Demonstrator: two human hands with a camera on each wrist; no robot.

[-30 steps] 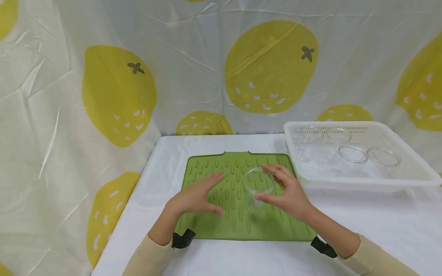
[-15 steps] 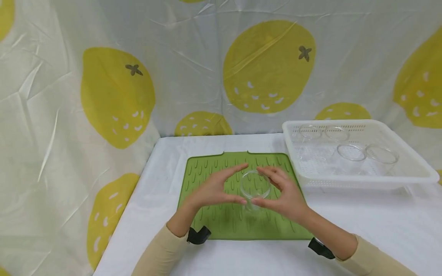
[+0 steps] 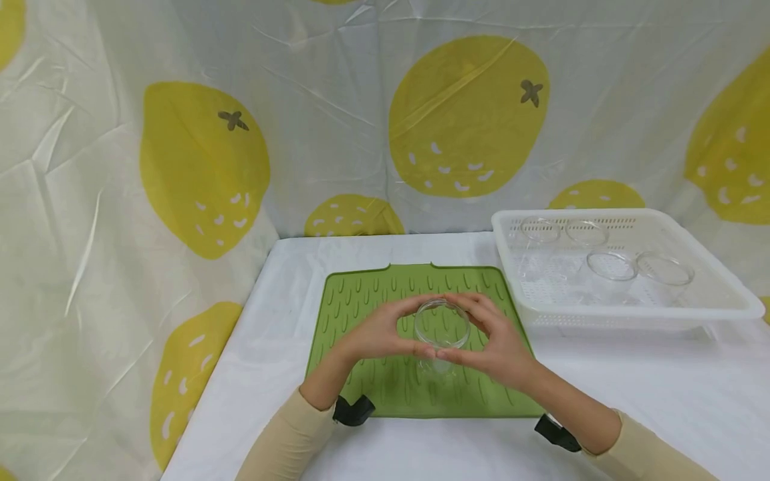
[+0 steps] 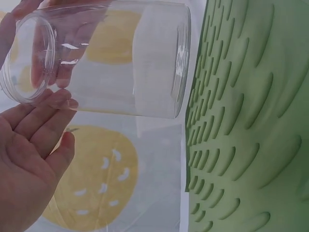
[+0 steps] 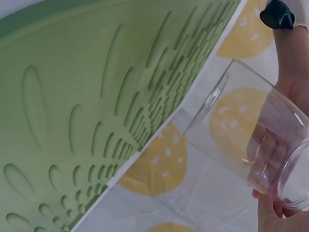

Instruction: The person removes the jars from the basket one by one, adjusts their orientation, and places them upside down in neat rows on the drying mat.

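Note:
A clear glass jar (image 3: pixel 442 326) with a threaded rim is held upright over the green ridged mat (image 3: pixel 409 397). My left hand (image 3: pixel 380 334) grips it from the left near the rim, fingers at the far side and thumb at the near side. From the right my right hand (image 3: pixel 508 347) holds the same rim area, and the two thumbs meet in front. In the left wrist view the jar's base (image 4: pixel 181 63) hangs clear of the mat. Through the glass in the right wrist view, the fingers of the left hand (image 5: pixel 270 154) show around the mouth end.
A white perforated plastic basket (image 3: pixel 637 312) stands right of the mat with several clear glass jars (image 3: pixel 611 267) in it. A white cloth (image 3: pixel 637 387) covers the table, and a lemon-print curtain (image 3: pixel 337 120) hangs behind and at the left.
My left hand has moved right and closed onto the jar near its rim. The jar, in my right hand throughout, has shifted slightly left.

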